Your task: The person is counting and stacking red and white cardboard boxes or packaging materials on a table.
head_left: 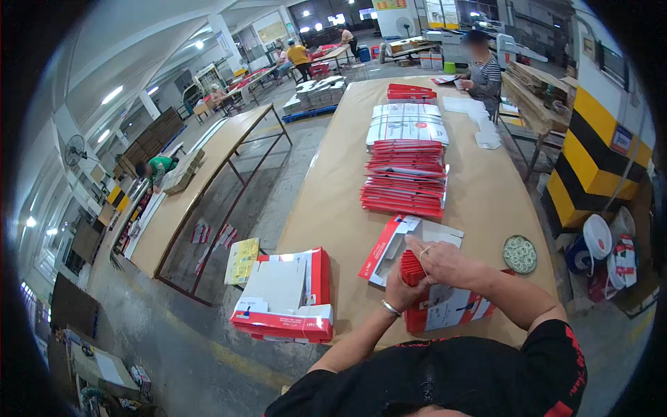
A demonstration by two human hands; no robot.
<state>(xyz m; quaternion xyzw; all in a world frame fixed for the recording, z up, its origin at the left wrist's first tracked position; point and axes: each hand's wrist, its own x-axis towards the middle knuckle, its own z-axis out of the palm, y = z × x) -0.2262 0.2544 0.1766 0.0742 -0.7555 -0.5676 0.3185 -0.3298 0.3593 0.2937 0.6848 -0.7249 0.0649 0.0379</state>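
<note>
Head view: both hands' grip (425, 267) hides the red carton bundle (445, 309).

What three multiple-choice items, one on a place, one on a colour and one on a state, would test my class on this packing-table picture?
1. Where does the round tin of rubber bands lie?
A. on the floor
B. on the table near its right edge
C. on the far stacks

2. What colour are most of the flat cartons in the long stack?
A. red
B. green
C. blue

3. What are both hands doing?
A. resting on the table
B. gripping a bundle of red cartons
C. hanging free

Answers: 1 B, it sits on the brown top right of the hands. 2 A, the edges show red. 3 B, the left hand and right hand close on the bundle.
</note>
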